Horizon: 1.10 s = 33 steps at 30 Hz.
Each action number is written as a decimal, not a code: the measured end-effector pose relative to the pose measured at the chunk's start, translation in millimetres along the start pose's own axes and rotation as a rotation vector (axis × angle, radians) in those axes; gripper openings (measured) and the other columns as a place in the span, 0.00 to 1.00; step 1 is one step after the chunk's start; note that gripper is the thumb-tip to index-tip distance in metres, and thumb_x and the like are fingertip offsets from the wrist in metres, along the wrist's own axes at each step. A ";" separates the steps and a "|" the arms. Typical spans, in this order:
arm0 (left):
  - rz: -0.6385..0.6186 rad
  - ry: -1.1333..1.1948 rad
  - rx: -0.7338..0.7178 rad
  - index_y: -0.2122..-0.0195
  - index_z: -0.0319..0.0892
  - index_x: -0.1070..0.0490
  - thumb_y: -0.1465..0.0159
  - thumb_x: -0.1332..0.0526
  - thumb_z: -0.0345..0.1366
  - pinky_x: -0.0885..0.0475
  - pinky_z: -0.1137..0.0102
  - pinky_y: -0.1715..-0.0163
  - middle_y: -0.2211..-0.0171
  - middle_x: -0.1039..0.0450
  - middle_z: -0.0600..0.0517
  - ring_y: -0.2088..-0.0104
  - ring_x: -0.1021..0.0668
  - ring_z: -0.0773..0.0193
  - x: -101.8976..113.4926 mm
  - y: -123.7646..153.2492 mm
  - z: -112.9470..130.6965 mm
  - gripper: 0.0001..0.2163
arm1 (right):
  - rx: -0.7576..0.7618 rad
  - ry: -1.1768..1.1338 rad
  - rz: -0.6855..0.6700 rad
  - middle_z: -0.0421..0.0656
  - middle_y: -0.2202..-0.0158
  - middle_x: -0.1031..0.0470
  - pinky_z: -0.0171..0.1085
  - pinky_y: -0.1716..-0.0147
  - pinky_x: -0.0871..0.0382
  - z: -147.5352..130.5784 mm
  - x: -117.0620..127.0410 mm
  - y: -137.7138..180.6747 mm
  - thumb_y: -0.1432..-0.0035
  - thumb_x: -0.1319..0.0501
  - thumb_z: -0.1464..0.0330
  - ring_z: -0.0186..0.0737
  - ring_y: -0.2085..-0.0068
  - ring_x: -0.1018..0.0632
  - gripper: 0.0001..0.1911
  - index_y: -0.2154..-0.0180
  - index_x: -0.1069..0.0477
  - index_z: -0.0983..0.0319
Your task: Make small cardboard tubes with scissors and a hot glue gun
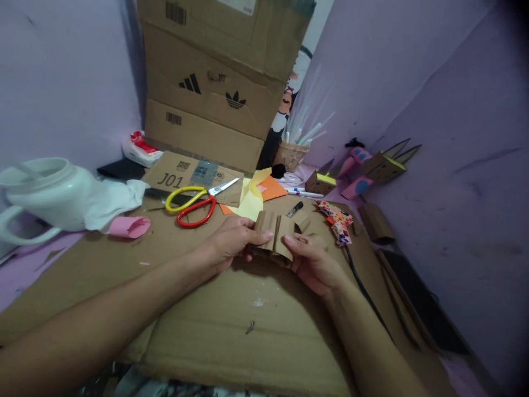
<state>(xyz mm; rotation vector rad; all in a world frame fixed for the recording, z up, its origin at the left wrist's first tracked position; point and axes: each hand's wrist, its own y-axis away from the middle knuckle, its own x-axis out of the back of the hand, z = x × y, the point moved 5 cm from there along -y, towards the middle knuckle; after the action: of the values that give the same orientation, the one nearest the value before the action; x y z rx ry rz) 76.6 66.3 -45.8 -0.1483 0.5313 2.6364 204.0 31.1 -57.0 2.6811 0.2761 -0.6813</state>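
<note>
Between my two hands is a small piece of folded brown cardboard [279, 225], held just above the cardboard sheet on the table. My left hand [235, 242] pinches its left part, thumb on top. On the other side, my right hand [309, 258] grips the right part with the thumb pressed on its face. A dark gap or fold line runs down the piece between the thumbs. Beyond my left hand lie scissors [202, 205] with one yellow and one red handle. A black-capped pen or marker [295, 208] lies just behind the cardboard piece.
Yellow paper [250, 199] and orange paper [274, 188] lie behind my hands. A white jug [49, 193] and a pink paper roll [129, 226] stand left. To the right are a patterned glue gun [336, 220] with a black cord, and cardboard figures [382, 167]. Cardboard boxes [210, 82] rise behind.
</note>
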 end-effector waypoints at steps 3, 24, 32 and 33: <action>0.012 -0.023 -0.001 0.75 0.37 0.30 0.60 0.29 0.42 0.41 0.76 0.87 0.81 0.32 0.55 0.83 0.33 0.72 0.3 0.4 -0.4 0.16 | -0.006 -0.005 0.029 0.42 0.72 0.19 0.34 0.71 0.27 1.3 1.2 0.0 0.58 0.30 0.67 0.39 0.70 0.20 0.19 0.61 0.25 0.64; 0.251 -0.423 -0.265 0.59 0.39 0.28 0.55 0.32 0.36 0.32 0.68 0.70 0.64 0.26 0.46 0.65 0.25 0.56 30.5 -1.0 22.8 0.20 | 0.132 -0.009 0.065 0.43 0.69 0.21 0.40 0.65 0.27 -6.3 -0.4 4.5 0.60 0.31 0.70 0.44 0.65 0.21 0.16 0.65 0.27 0.62; 0.109 -0.563 -0.528 0.45 0.41 0.38 0.48 0.35 0.39 0.31 0.70 0.73 0.56 0.30 0.46 0.72 0.27 0.65 -3.7 28.7 32.1 0.29 | 0.390 -0.076 0.177 0.38 0.66 0.23 0.40 0.61 0.30 -12.0 0.2 7.4 0.61 0.31 0.71 0.43 0.62 0.23 0.19 0.64 0.33 0.55; 0.108 -0.568 -0.554 0.46 0.42 0.37 0.48 0.35 0.38 0.31 0.71 0.72 0.57 0.29 0.47 0.72 0.27 0.65 -7.6 31.2 31.8 0.27 | 0.370 -0.056 0.155 0.38 0.67 0.24 0.40 0.62 0.30 -8.9 -0.4 6.5 0.62 0.31 0.70 0.42 0.63 0.24 0.20 0.64 0.34 0.55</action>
<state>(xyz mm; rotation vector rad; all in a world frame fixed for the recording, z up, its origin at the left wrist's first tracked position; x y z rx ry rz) 69.0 49.9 -4.4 0.4618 -0.3892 2.6855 209.2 28.5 -47.5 2.9818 -0.0826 -0.8261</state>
